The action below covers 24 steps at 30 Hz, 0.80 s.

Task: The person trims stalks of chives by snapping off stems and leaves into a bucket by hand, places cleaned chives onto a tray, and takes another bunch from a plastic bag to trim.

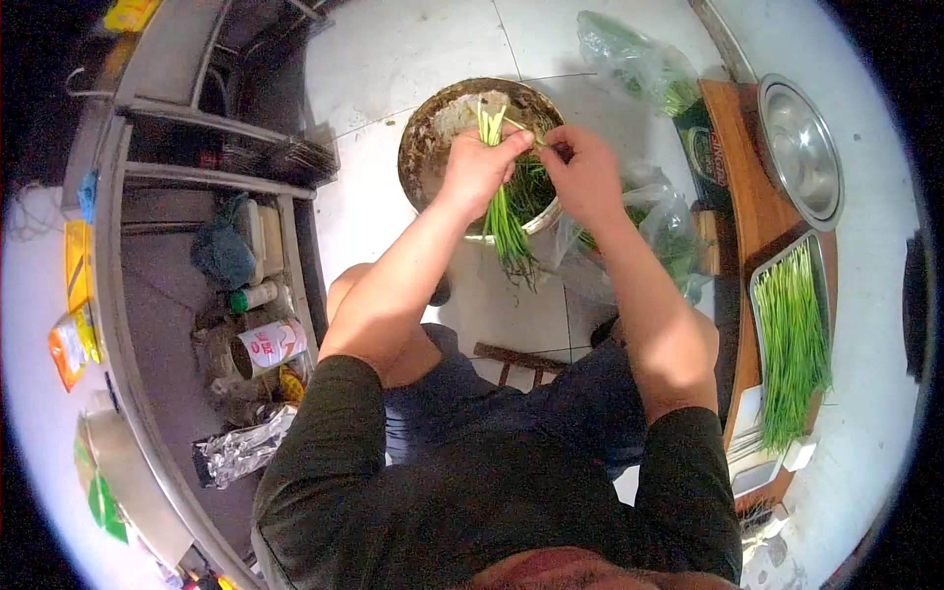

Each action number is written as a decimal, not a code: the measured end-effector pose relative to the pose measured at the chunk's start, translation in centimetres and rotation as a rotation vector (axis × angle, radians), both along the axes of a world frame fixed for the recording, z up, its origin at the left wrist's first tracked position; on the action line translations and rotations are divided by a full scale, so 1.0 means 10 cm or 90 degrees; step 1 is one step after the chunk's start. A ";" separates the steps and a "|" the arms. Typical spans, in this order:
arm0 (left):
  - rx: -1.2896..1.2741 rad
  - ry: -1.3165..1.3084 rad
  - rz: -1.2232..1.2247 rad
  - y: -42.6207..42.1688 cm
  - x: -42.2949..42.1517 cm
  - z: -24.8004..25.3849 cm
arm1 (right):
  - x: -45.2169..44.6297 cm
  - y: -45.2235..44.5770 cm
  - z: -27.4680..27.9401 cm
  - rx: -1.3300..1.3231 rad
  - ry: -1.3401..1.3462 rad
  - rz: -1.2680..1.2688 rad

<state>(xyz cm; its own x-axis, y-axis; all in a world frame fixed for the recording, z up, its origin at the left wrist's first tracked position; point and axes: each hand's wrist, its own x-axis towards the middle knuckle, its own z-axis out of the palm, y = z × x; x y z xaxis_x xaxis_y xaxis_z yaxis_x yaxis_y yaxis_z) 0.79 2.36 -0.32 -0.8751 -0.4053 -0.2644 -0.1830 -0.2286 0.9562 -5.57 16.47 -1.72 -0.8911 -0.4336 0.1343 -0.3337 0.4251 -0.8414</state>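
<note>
My left hand is closed round a bunch of green chives. Their pale stem ends point away from me above the thumb, and the dark green leaves hang down toward me. Close beside it, my right hand pinches a thin pale chive stalk that slants out from the bunch. Beneath both hands stands a round, dirt-stained bucket, with dark green scraps partly visible inside. The exact fingertip contact of my right hand is partly hidden.
Plastic bags of greens lie right of the bucket. A tray of chives and a metal bowl rest on a brown wooden surface at right. A metal shelf with a can stands at left.
</note>
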 end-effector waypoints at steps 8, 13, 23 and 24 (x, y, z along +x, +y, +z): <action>0.071 0.036 0.062 -0.09 -0.01 -0.03 | 0.05 -0.04 0.03 -0.070 -0.119 0.044; 0.107 0.084 0.171 -0.34 -0.07 -0.04 | 0.04 -0.01 -0.02 -0.061 -0.105 0.041; 0.055 0.015 0.080 -0.25 -0.01 -0.05 | 0.03 0.01 0.04 -0.027 -0.022 -0.009; 0.074 0.024 0.065 -0.24 0.00 -0.06 | 0.03 0.01 0.05 -0.025 -0.016 -0.005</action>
